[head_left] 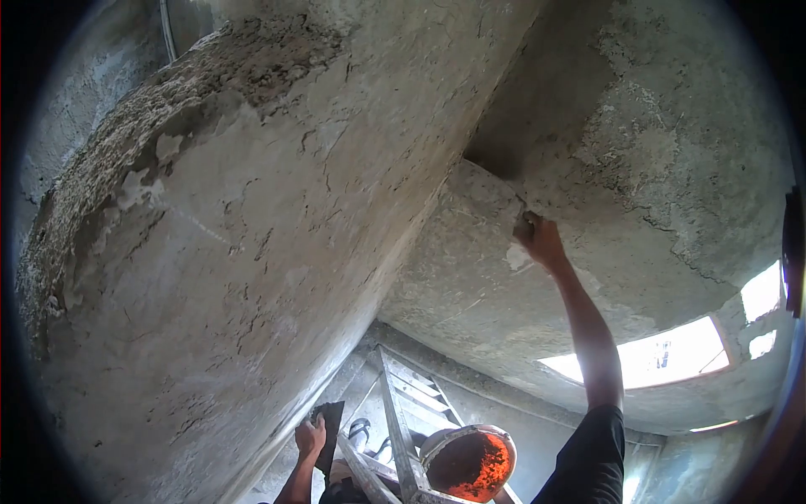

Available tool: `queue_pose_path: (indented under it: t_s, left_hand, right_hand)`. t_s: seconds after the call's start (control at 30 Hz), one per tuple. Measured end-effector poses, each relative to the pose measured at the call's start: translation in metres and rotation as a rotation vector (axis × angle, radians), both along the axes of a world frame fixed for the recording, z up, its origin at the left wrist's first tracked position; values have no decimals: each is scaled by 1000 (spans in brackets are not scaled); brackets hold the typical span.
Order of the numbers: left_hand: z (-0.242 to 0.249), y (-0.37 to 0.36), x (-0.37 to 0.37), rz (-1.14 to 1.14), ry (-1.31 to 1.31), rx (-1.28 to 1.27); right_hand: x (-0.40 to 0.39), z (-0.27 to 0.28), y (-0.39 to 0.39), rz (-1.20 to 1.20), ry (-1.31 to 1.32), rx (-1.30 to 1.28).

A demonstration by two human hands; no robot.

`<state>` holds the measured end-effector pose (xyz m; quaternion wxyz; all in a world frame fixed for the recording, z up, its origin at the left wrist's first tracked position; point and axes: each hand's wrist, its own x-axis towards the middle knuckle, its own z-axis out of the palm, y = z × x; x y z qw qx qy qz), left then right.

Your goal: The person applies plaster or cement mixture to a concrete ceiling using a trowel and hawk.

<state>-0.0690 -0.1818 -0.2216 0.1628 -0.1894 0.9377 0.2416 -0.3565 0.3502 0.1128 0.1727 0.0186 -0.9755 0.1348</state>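
Observation:
My right hand (540, 239) is raised to the rough plastered wall (470, 252), its fingers closed round the handle of a trowel (491, 172). The trowel's blade lies against the wall near the corner with the sloping plastered surface (252, 252). Low in the view, my left hand (311, 435) grips a dark flat board (330, 428) beside that slope. An orange bucket (495, 466) with grey material inside stands at the top of a metal ladder (399, 428), between my two arms.
Bright window openings (672, 353) cut the wall at the right. A foot in a sandal (359, 430) shows beside the ladder, down below. Rough, broken plaster (277, 55) runs along the slope's upper left edge, near a thin pipe (168, 29).

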Motion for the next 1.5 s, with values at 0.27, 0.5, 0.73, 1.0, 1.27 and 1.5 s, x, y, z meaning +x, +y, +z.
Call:
queue_pose_path:
  t_s: [0.27,0.5,0.73,1.0,1.27,1.5]
  left_hand:
    - [13,3,2,2,-50,2]
    - [20,7,10,-25,-9,-36]
    - [20,7,0,24,-110,-32]
    - [14,3,-3,20,-120,27]
    - [13,9,0,-51,57,-28]
    - [47,15,-9,-13,-61,0]
  right_hand:
    - [13,130,-11,-159,158,82]
    - [25,100,-16,-156,148,32]
    - [9,-18,-9,-31,-108,-34]
    - [6,95,-9,-137,10,27]
    - [17,173,-13,-220,317,-73]
    - [25,38,-10,-33,120,-68]
